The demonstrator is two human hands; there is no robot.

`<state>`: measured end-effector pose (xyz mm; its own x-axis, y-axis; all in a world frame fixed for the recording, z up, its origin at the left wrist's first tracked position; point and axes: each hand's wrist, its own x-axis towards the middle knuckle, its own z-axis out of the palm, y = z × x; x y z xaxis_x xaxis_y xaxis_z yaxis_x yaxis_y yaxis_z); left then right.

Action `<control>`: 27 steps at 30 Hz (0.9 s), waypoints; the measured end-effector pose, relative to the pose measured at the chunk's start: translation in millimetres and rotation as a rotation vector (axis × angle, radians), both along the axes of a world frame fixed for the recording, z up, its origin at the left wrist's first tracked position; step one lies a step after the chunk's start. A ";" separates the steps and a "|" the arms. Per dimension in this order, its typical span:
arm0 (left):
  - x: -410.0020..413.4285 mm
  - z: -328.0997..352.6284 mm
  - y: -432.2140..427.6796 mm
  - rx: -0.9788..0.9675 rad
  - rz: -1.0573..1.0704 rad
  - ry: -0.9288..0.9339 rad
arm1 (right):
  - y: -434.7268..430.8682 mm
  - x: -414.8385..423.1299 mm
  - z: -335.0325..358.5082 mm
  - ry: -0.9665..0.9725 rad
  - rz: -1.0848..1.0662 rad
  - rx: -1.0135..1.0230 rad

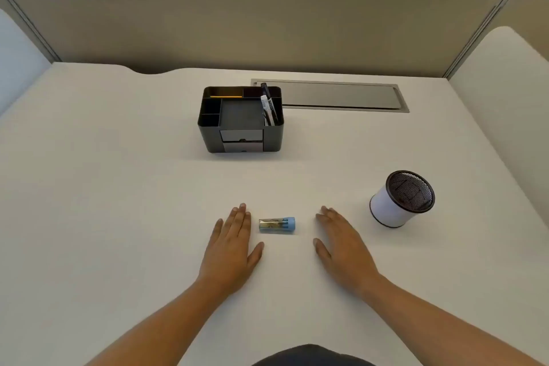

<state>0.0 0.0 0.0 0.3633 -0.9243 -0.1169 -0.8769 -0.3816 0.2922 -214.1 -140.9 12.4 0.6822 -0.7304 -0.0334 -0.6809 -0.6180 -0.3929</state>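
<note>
A small clear tube with a blue cap (277,224) lies on its side on the white desk (118,187), cap pointing right. My left hand (233,249) rests flat on the desk just left of the tube, fingers straight, not touching it. My right hand (341,244) lies flat to the tube's right, a short gap away, holding nothing.
A black desk organiser (241,119) with pens and a pencil stands at the back centre. A white mesh pen cup (401,198) stands to the right. A grey cable hatch (332,96) is set into the desk behind. Beige partition walls enclose the desk.
</note>
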 end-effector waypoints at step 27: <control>-52.0 87.3 -20.0 -0.375 0.041 0.390 | 33.2 50.4 116.8 -0.530 -0.144 0.467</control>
